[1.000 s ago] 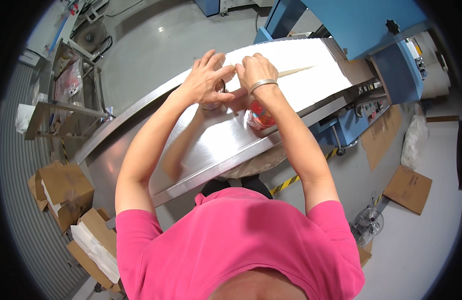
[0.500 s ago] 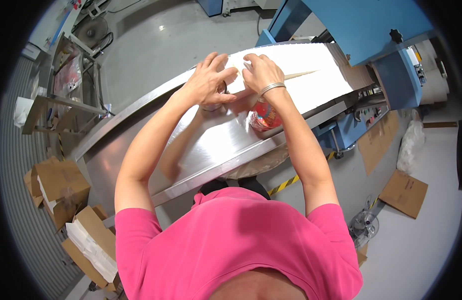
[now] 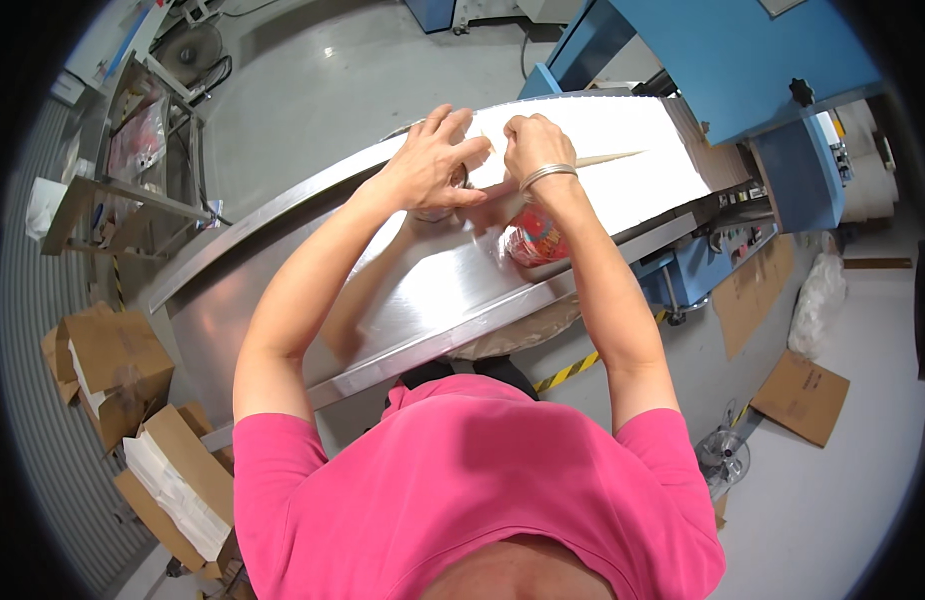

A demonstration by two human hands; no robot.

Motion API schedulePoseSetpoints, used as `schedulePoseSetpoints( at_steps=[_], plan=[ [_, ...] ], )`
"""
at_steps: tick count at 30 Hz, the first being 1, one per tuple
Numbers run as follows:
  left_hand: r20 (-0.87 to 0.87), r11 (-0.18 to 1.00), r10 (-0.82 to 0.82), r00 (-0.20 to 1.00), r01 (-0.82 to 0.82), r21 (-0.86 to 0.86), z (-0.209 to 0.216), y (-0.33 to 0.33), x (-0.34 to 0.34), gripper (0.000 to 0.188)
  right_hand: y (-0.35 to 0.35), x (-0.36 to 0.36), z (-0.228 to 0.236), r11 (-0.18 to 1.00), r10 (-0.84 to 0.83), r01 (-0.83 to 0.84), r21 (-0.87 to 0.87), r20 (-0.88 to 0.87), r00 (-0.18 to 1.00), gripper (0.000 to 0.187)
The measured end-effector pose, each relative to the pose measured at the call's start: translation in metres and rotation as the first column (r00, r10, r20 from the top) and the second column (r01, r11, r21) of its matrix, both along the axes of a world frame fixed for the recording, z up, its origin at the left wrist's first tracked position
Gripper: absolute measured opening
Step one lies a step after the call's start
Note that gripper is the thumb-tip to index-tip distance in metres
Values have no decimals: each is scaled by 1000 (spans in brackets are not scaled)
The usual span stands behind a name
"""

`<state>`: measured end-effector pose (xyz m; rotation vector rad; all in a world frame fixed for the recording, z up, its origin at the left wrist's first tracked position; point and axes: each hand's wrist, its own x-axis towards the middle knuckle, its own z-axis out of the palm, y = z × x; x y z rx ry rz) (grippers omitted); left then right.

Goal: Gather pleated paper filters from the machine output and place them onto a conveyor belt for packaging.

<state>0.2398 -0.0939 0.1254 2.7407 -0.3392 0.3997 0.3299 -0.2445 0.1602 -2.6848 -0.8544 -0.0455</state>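
Reference: metal table [image 3: 433,290].
- Left of table: metal rack [image 3: 133,208] standing apart; nearer the wearer, an open cardboard box [image 3: 188,490] with white contents.
- Toward table's far edge: left hand [image 3: 433,165], palm down, fingers and thumb spread, over a partly hidden round object [image 3: 432,214] on the table; contact between them obscured.
- Right hand [image 3: 536,150], bracelet at wrist, just beside it over the table, fingers curled; cannot tell whether anything is pinched.
- Red package [image 3: 535,243], clear-wrapped, on table near its close edge, below the right wrist.
- White stack [image 3: 633,130], tan strip lengthwise, at table's right end.
- Blue machine [image 3: 728,70] beyond table's right end.
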Motion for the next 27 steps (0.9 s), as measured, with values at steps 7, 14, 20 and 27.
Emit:
schedulePoseSetpoints(
  at_steps=[7,14,20,27],
  plan=[
    [3,1000,-2,1000,2,-10,1,0,-1,57,2,9,-7,998,-27,25,55,41,999,18],
    [27,999,-11,1000,12,-40,-3,1,-3,58,-2,7,10,999,34,-31,27,-129,991,26],
    [16,997,-33,999,34,-66,-2,1,-1,57,0,11,12,991,95,-110,-80,-176,980,33],
    [-46,1000,25,999,-25,2,3,0,-8,59,23,5,16,935,-58,-14,-355,-192,980,35]
  ],
)
